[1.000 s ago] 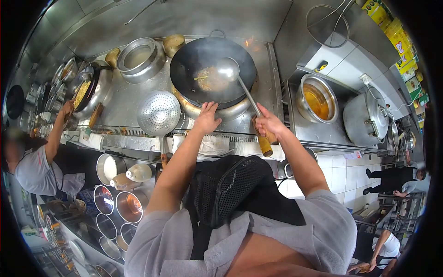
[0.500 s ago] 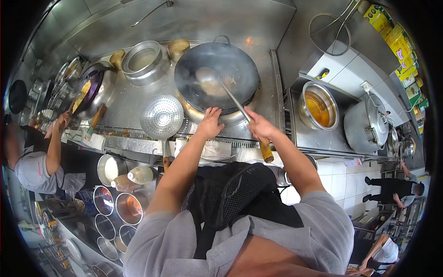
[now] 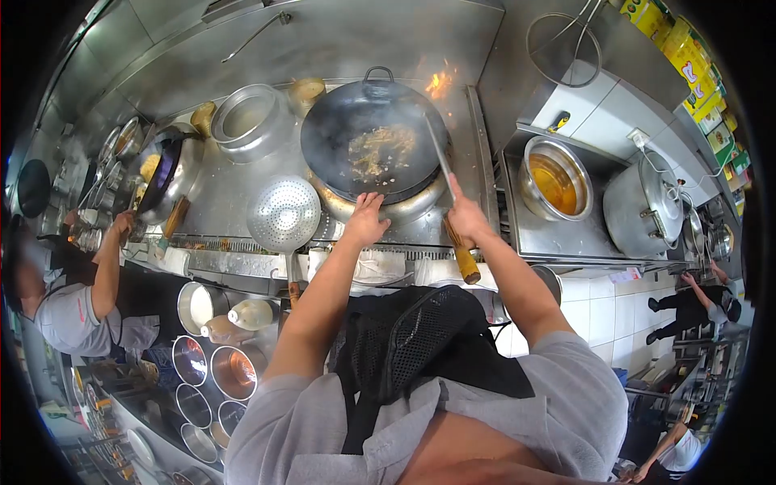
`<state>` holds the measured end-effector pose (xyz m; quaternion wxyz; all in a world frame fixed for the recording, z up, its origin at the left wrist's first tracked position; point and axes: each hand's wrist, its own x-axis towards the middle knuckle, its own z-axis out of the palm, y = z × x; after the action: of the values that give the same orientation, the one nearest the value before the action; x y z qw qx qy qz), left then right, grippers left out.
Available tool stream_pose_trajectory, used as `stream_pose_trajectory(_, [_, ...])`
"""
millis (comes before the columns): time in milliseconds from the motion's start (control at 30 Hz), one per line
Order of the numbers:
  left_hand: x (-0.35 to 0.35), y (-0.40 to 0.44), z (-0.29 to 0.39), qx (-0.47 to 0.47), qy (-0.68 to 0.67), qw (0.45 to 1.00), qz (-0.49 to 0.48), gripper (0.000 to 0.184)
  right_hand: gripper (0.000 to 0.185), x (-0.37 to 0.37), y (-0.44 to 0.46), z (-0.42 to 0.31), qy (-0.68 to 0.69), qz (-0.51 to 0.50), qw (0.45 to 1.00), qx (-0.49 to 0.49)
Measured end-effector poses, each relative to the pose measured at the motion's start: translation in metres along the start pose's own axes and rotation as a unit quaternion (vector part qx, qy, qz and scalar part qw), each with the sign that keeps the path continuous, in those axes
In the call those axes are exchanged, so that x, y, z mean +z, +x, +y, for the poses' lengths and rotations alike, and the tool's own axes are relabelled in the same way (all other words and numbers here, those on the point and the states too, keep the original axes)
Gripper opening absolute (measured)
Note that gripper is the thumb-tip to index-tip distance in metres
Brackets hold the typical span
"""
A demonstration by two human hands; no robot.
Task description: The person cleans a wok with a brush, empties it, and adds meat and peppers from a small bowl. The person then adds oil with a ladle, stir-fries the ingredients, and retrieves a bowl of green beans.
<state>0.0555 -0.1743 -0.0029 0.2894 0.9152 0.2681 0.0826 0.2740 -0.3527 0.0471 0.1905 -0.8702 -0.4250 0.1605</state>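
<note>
A black wok (image 3: 331, 162) rests on the burner ring, with browned food in shreds (image 3: 381, 153) spread over its bottom and steam rising. My left hand (image 3: 366, 221) is at the near rim, fingers over the edge and thumb apart; the near handle, if there is one, is hidden beneath it. My right hand (image 3: 466, 218) grips the wooden-ended handle of a ladle (image 3: 439, 147). Its metal shaft slants up to the wok's right inner wall, and its bowl is hard to make out there. A perforated skimmer (image 3: 283, 212) lies left of my left hand.
Flames (image 3: 440, 83) show behind the wok's right side. A metal pot (image 3: 242, 121) stands left of it; a bowl of amber liquid (image 3: 556, 184) and a lidded pot (image 3: 643, 206) stand right. Seasoning containers (image 3: 236, 372) are lower left. A co-worker (image 3: 77, 315) cooks at left.
My right hand has brought the ladle from the wok's middle to its right side, baring the food. The flames behind have grown. My left hand stays at the near rim.
</note>
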Motion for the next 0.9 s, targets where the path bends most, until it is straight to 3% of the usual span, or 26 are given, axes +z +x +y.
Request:
stream_pose_trajectory(100, [0.001, 0.001, -0.002, -0.001, 0.009, 1.000, 0.000, 0.072, 0.085, 0.004, -0.012, -0.002, 0.192, -0.157, 0.969, 0.018])
stream_pose_trajectory(200, [-0.005, 0.000, 0.001, 0.000, 0.015, 1.000, -0.019, 0.072, 0.086, -0.039, -0.051, -0.041, 0.210, -0.238, 0.948, -0.023])
stream_pose_trajectory(233, [-0.006, 0.000, 0.000, -0.003, 0.015, 0.999, -0.040, 0.072, 0.085, -0.034, -0.060, -0.035, 0.170, -0.209, 0.959, -0.087])
stream_pose_trajectory(267, [-0.008, 0.000, 0.000, 0.000, 0.015, 0.999, -0.038, 0.072, 0.085, -0.034, -0.069, -0.030, 0.168, -0.206, 0.960, -0.087])
stream_pose_trajectory(333, [-0.011, -0.001, 0.003, 0.007, 0.020, 0.999, -0.038, 0.073, 0.086, -0.045, -0.083, -0.034, 0.226, -0.306, 0.924, -0.039])
stream_pose_trajectory(367, [-0.013, -0.002, 0.004, 0.007, 0.014, 0.999, -0.044, 0.073, 0.087, -0.041, -0.082, -0.031, 0.189, -0.311, 0.930, -0.049])
stream_pose_trajectory(467, [-0.018, -0.002, 0.001, 0.024, 0.019, 0.998, -0.054, 0.073, 0.085, -0.022, -0.046, -0.015, 0.178, -0.229, 0.957, 0.000])
stream_pose_trajectory(533, [-0.020, -0.001, -0.002, 0.038, 0.024, 0.997, -0.059, 0.074, 0.083, -0.014, -0.021, -0.019, 0.237, -0.215, 0.947, 0.002])
stream_pose_trajectory(600, [-0.021, -0.003, -0.011, 0.054, 0.023, 0.996, -0.070, 0.074, 0.083, 0.003, -0.010, -0.039, 0.320, -0.112, 0.938, 0.072])
stream_pose_trajectory(633, [-0.020, -0.003, -0.014, 0.065, 0.020, 0.996, -0.064, 0.073, 0.083, 0.026, -0.001, -0.045, 0.317, -0.107, 0.939, 0.077])
stream_pose_trajectory(667, [-0.019, -0.001, -0.015, 0.076, 0.014, 0.995, -0.057, 0.073, 0.083, 0.060, 0.012, -0.046, 0.181, 0.008, 0.982, 0.044])
stream_pose_trajectory(700, [-0.018, -0.002, -0.015, 0.081, 0.008, 0.995, -0.058, 0.073, 0.084, 0.079, 0.019, -0.047, 0.038, 0.119, 0.992, 0.010])
stream_pose_trajectory(733, [-0.019, -0.004, -0.016, 0.073, 0.005, 0.996, -0.053, 0.073, 0.084, 0.076, 0.018, -0.053, 0.032, 0.120, 0.992, 0.015])
stream_pose_trajectory(800, [-0.019, -0.005, -0.012, 0.065, -0.001, 0.997, -0.048, 0.072, 0.087, 0.064, 0.016, -0.063, 0.179, -0.086, 0.977, 0.079])
stream_pose_trajectory(900, [-0.023, -0.009, -0.018, 0.066, 0.004, 0.996, -0.051, 0.072, 0.091, 0.057, -0.014, -0.024, -0.011, -0.098, 0.993, -0.063])
